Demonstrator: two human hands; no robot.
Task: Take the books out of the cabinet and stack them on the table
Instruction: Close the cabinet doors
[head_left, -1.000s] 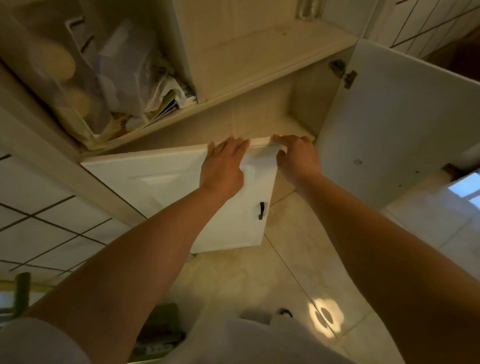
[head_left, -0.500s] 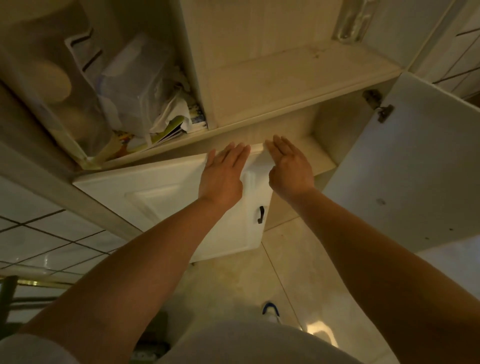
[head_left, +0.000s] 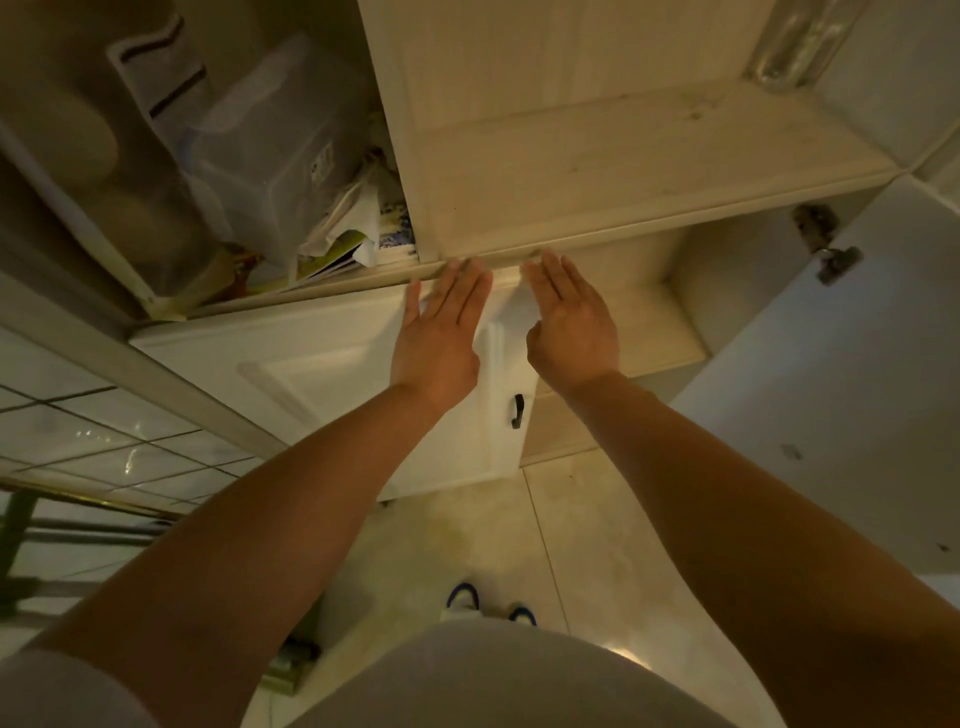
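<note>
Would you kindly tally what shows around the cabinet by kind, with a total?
Bare hands: 2 (left hand, right hand)
White cabinet doors: 2 (closed, open)
Black door handle: 1
Clear plastic storage box: 1
Total: 6

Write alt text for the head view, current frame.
Seen from above, a person's left hand lies flat on a closed white cabinet door while the right hand reaches with straight fingers at the door's edge, beside an open door. The shelf above holds a clear plastic box and loose papers.
</note>
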